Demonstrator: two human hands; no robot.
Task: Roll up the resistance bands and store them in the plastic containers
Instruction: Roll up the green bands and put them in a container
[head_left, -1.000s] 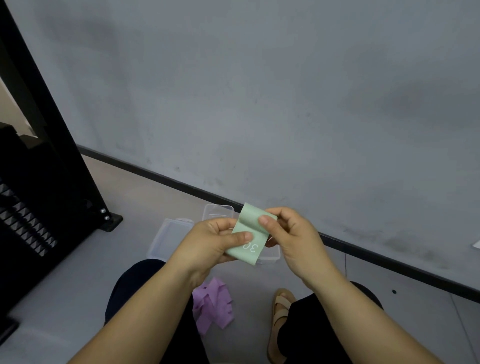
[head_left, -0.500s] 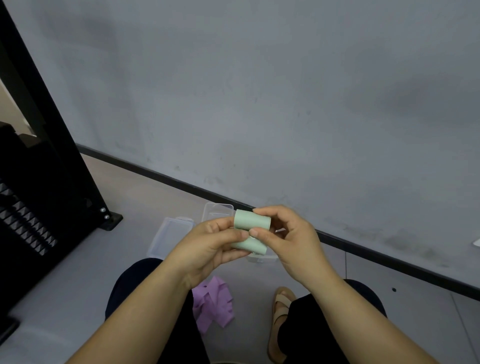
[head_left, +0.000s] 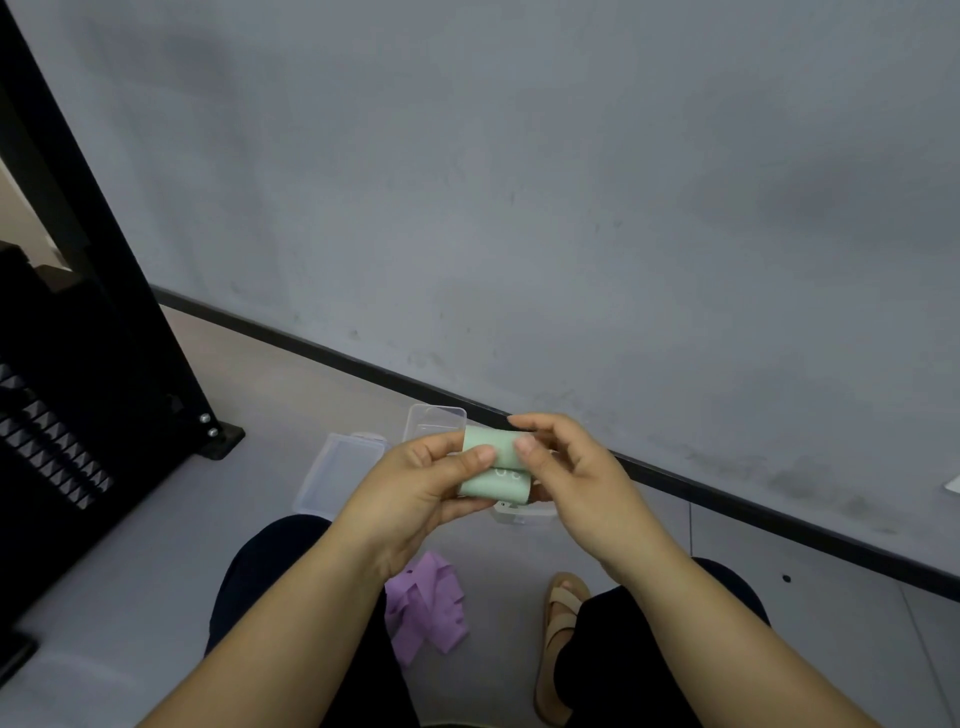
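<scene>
— Rack, black, at the far left: what is seen beside it?
— A flat clear container is seen lying on the grey floor. A second clear container is set just beyond it, near the dark skirting.
— How are the fingers of the left hand set?
— They are curled round the green band. The thumb is pressed on its front face, and the other fingers are hidden behind it. The hand is held palm inward, with the forearm raised from the lower left.
— Where is the band found?
— It is held up in the air between both hands, in front of the containers. Its upper part is rolled. The lower part is flat, with white print that cannot be read.
— And the right hand?
— The roll's right end is pinched by the thumb and bent fingers, and the index finger is arched over the top. The wrist is angled in from the lower right.
— What is noted lower down?
— A purple band is seen crumpled on the floor below the left wrist, and a tan sandal is seen to its right.
</scene>
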